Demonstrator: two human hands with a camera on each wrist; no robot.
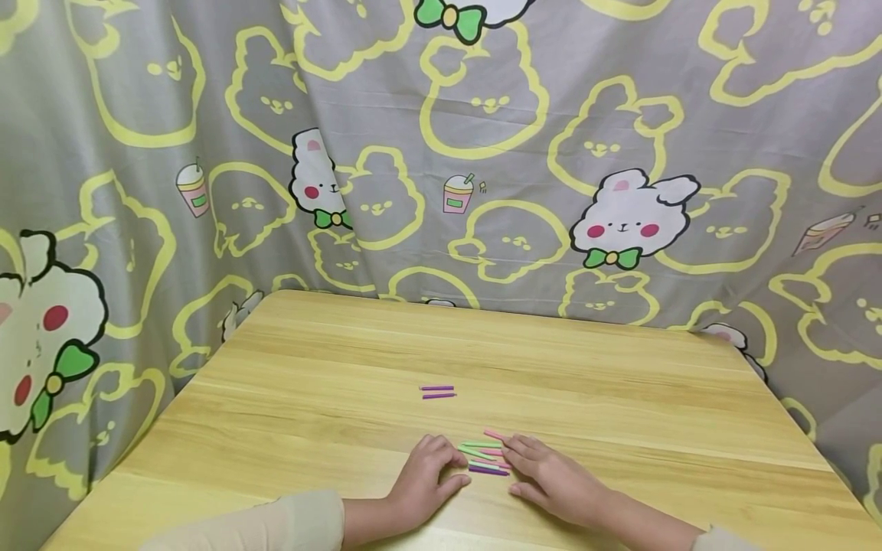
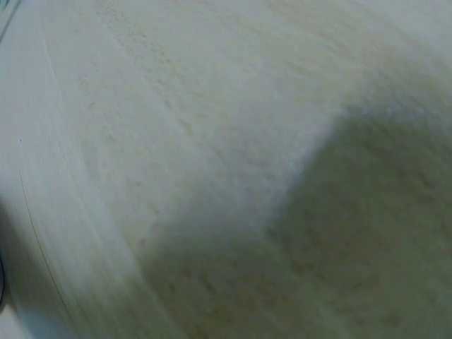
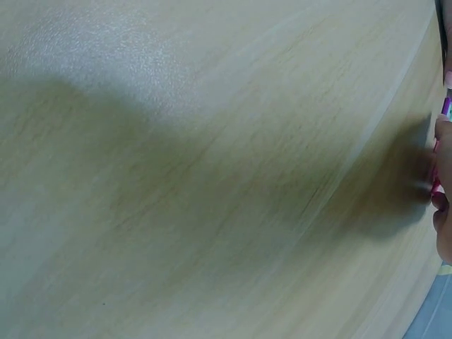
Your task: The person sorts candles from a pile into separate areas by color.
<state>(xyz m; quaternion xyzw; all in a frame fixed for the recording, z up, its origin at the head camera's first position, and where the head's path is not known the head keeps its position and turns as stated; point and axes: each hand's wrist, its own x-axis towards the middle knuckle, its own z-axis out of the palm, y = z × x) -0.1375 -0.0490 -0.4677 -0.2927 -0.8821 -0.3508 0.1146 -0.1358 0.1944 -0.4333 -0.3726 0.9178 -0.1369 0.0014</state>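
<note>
A small loose pile of thin coloured sticks lies on the wooden table between the two hands in the head view. Green sticks, pink ones and a dark purple stick cross or lie side by side. At the pile's left end the bent fingers of my left hand come close to the stick ends. My right hand rests at the right end, its fingertips over the ends of the pink sticks. In the right wrist view, fingers show at the right edge beside something pink.
Two purple sticks lie side by side farther back on the table. Behind and to the sides hangs a grey curtain with yellow outlines and cartoon animals. The left wrist view shows blurred tabletop and shadow.
</note>
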